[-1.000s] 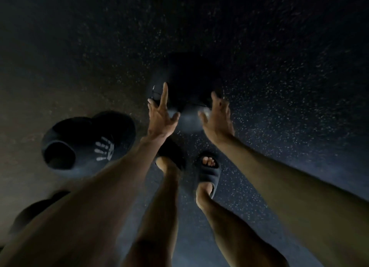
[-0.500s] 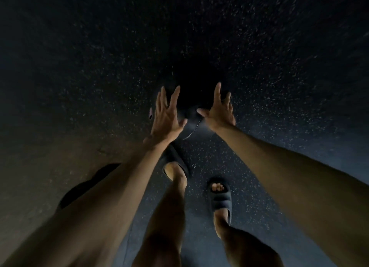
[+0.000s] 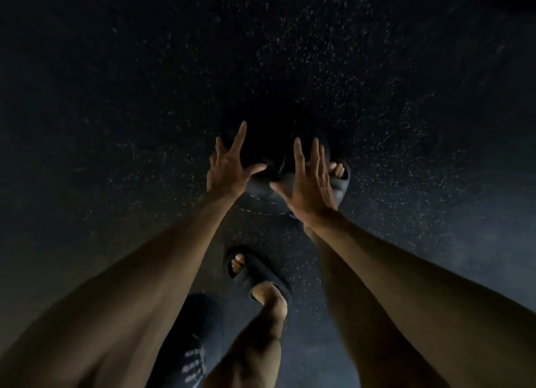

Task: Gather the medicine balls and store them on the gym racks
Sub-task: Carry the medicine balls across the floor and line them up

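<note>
A black medicine ball lies on the dark speckled floor straight ahead, hard to make out in the dim light. My left hand reaches toward its left side with fingers spread, holding nothing. My right hand reaches toward its right side, fingers apart too. Both hands sit just short of the ball. A second dark ball with white print shows low between my left arm and leg, mostly hidden.
My right foot in a dark slide sandal stands just right of the ball, partly behind my right hand. My left sandal is planted nearer to me. Speckled rubber floor stretches all around.
I have stepped forward: the right foot moved up beside the ball and both hands came closer to it. The printed ball at the left slid down toward the frame's bottom.
</note>
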